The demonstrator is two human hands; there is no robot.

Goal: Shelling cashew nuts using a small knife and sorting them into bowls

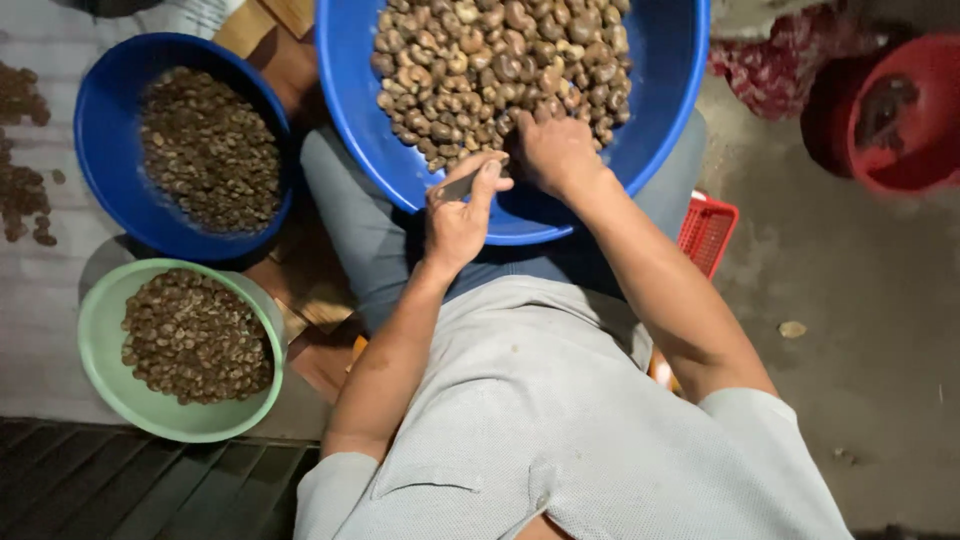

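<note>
A big blue basin (665, 110) rests on my lap, filled with brown, curved nuts (500, 60). My left hand (458, 222) is at the basin's near rim, its fingers closed on a small dark blade-like tool (462, 184). My right hand (553, 150) lies inside the basin at the near edge of the nut pile, fingers curled down onto the nuts; whether it holds one is hidden. The two hands are close together, almost touching.
On the left, a smaller blue basin (100, 120) holds dark brown pieces, and a pale green bowl (105, 370) holds more. Loose pieces (20, 190) lie at the far left. A red basket (708, 232) and a red bucket (900, 110) stand on the right.
</note>
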